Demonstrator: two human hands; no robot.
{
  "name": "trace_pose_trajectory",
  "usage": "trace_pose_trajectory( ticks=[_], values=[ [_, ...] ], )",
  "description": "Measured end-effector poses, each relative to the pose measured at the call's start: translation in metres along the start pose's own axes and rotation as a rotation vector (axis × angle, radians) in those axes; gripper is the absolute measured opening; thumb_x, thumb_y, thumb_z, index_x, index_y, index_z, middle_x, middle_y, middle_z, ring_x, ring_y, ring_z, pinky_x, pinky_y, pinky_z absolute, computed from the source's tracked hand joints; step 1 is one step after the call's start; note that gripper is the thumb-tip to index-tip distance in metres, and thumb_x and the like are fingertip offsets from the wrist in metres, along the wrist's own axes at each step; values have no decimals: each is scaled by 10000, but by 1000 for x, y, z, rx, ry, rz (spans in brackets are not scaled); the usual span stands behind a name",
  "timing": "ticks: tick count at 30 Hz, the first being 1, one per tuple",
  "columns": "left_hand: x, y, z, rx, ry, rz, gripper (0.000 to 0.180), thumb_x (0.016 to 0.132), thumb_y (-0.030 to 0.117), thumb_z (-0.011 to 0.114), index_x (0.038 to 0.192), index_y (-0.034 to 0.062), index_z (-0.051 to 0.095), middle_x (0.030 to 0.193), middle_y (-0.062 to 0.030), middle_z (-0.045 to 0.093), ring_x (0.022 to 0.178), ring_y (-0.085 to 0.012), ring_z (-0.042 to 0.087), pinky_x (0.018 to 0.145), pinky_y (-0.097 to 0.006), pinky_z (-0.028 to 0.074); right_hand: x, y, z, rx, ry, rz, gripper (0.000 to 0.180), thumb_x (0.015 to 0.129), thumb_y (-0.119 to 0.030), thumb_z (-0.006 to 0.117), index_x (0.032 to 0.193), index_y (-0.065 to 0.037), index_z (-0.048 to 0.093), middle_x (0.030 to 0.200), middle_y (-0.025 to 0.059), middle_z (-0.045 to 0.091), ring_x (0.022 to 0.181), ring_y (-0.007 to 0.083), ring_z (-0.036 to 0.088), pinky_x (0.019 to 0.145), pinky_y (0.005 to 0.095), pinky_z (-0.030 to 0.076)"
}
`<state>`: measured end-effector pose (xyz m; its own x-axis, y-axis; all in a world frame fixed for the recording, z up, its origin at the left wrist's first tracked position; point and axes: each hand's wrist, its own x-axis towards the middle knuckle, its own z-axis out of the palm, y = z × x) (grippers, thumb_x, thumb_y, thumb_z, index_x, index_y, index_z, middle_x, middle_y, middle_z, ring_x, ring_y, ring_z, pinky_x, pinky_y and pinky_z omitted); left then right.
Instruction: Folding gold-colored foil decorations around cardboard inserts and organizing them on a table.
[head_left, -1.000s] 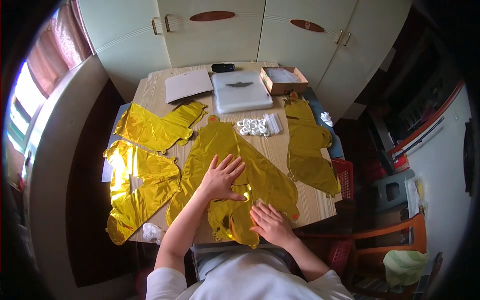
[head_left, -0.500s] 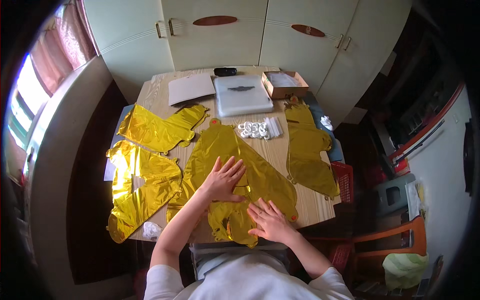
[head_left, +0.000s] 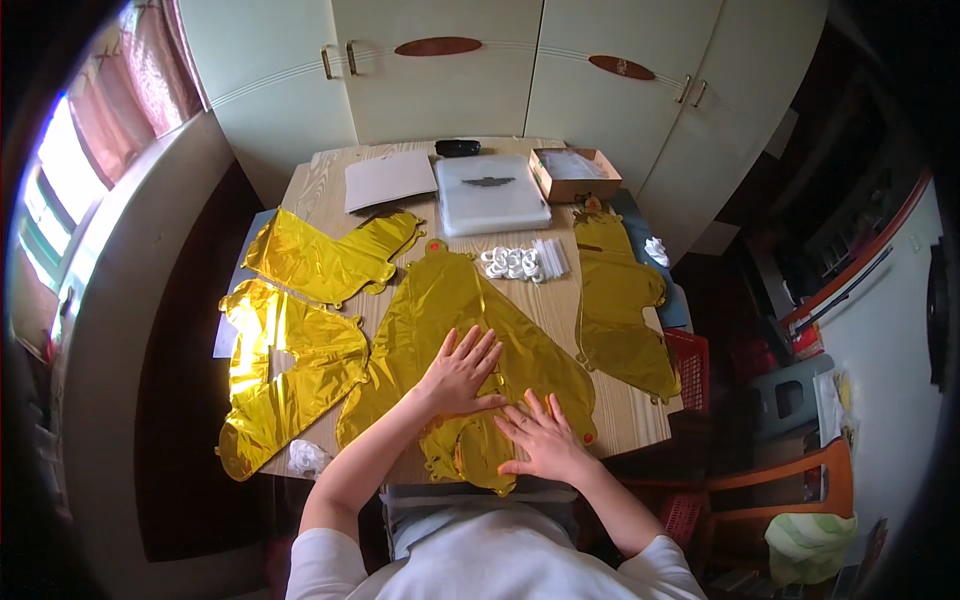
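Note:
A large flat gold foil balloon [head_left: 430,300], uninflated, lies across the middle of the table. My left hand [head_left: 460,375] rests on it palm down, fingers stretched out and slightly spread. To its right and nearer to me, my right hand [head_left: 545,440] also lies flat with spread fingers, over the balloon's lower right part. The hands are close together, the left thumb near the right fingertips. Below them, a creased gold foil part [head_left: 470,450] reaches the table's front edge; whether it belongs to the same balloon I cannot tell. Neither hand grips anything.
More flat gold balloons lie left [head_left: 290,375], far left [head_left: 330,255] and right [head_left: 620,310]. Behind the middle are white ribbon rolls [head_left: 512,263], clear tubes [head_left: 550,257], a stack of clear bags [head_left: 490,205], grey card [head_left: 390,182] and a cardboard box [head_left: 575,185]. Crumpled white material [head_left: 307,457] sits front left.
My left hand has slid a little to the right and toward me across the foil, closer to my right hand. The right hand has barely moved. The view has shifted slightly.

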<state>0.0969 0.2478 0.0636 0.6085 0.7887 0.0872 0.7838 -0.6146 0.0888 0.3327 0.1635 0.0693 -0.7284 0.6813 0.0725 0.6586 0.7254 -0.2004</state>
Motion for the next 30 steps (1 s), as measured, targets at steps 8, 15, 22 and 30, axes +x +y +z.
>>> trace_pose_trajectory(
  ticks=[8,15,22,30],
  values=[
    [1,0,1,7,13,-12,976,835,763,399,1510,72,263,1562,-171,251,1456,-368,182,1166,-564,116,-8,-13,-2,-43,66,17,670,860,-647,509,1368,-211,546,1476,49,441,1407,364,306,1116,612,211],
    [2,1,0,-1,-9,-21,986,825,772,407,1512,80,261,1566,-168,241,1456,-364,181,1165,-564,120,-28,-23,-10,18,89,-48,612,844,-581,576,1336,-217,573,1442,13,482,1376,313,370,1110,575,267],
    [2,2,0,12,2,-28,978,820,772,395,1516,98,260,1564,-152,255,1456,-349,191,1172,-552,114,-45,-23,-2,67,176,-187,474,859,-449,650,1249,-180,636,1225,0,658,1282,246,506,1108,534,310],
    [1,2,1,27,20,-28,975,832,766,406,1510,80,267,1558,-172,261,1449,-370,202,1163,-563,129,-5,34,-7,-11,133,46,633,933,-489,524,1434,-112,435,1515,81,380,1407,309,325,1154,511,223]
  ],
)
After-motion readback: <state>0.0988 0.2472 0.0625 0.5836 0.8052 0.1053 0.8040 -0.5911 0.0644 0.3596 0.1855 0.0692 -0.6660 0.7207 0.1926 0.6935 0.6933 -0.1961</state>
